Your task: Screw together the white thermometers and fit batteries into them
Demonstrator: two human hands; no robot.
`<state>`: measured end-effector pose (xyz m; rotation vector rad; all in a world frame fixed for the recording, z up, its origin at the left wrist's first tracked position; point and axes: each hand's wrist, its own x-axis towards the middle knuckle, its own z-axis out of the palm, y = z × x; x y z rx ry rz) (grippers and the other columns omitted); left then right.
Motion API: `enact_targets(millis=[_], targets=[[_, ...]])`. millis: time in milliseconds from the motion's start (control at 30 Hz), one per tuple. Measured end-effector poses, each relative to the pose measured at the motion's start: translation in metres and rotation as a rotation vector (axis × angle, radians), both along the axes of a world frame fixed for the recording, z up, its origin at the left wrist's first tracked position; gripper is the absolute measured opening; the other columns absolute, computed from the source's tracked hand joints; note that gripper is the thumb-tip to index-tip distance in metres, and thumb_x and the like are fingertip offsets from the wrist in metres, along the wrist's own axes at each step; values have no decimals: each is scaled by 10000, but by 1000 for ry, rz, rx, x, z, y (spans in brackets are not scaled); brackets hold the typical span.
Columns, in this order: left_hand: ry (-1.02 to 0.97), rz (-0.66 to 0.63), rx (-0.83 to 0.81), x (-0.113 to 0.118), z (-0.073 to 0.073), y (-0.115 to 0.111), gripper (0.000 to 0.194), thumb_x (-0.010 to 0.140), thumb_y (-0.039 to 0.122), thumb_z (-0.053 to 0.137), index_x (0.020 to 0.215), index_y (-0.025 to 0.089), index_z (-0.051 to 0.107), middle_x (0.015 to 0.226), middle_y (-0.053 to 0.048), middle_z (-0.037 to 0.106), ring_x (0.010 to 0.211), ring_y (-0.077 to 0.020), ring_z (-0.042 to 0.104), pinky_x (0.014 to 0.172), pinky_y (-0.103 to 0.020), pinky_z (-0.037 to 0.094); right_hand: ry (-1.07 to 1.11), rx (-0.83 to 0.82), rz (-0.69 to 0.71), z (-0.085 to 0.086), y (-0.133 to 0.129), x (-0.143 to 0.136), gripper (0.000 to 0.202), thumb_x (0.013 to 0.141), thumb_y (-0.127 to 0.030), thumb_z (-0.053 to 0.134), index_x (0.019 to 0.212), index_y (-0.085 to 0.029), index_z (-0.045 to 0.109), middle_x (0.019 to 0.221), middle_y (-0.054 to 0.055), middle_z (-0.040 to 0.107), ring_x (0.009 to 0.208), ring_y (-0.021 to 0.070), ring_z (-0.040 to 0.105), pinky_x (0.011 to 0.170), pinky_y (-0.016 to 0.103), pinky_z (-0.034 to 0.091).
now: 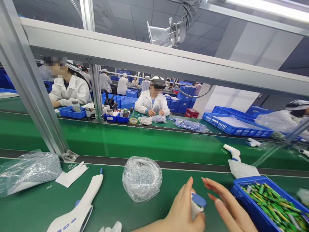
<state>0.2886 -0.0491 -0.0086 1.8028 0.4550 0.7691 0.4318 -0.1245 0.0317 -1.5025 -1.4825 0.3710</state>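
Observation:
My left hand [181, 210] is wrapped round a white thermometer gun [195, 211]; only its handle end shows, with a blue flap [199, 199] tilted across the opening. Most of that body is hidden by my fingers. Just to the right, my right hand [230, 209] is open, fingers stretched towards the flap and apart from it. A second white thermometer gun [72, 214] with blue buttons lies on the green bench at the left. Beside my right hand stands a blue bin [251, 206] full of green and yellow batteries [277, 201].
An open clear bag of small metal parts [143, 177] sits mid-bench, a larger bag [36, 172] at the left. Thermometer guns [233, 152] lie on the green conveyor [145, 141] ahead. A metal frame [45, 80] crosses the view. Co-workers [154, 100] sit beyond.

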Motion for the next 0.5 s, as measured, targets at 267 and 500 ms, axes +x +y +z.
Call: enact_targets(millis=[267, 500], targets=[[7, 16, 10, 0, 0, -2, 752, 679, 208, 470, 1377, 59, 232, 1261, -173, 482, 1193, -256, 443, 1055, -427, 309, 839, -474, 169, -24, 10, -28, 622, 800, -656, 539, 1219, -196, 516, 1107, 105, 556, 1079, 283, 498, 913, 398, 435], [56, -43, 23, 2, -2, -9, 826, 643, 184, 468, 1405, 70, 170, 1338, -182, 421, 1253, -308, 372, 1054, -508, 252, 1085, -599, 445, -16, 0, -8, 435, 776, -443, 675, 1167, -291, 560, 1066, 37, 575, 1104, 232, 483, 1000, 384, 319]])
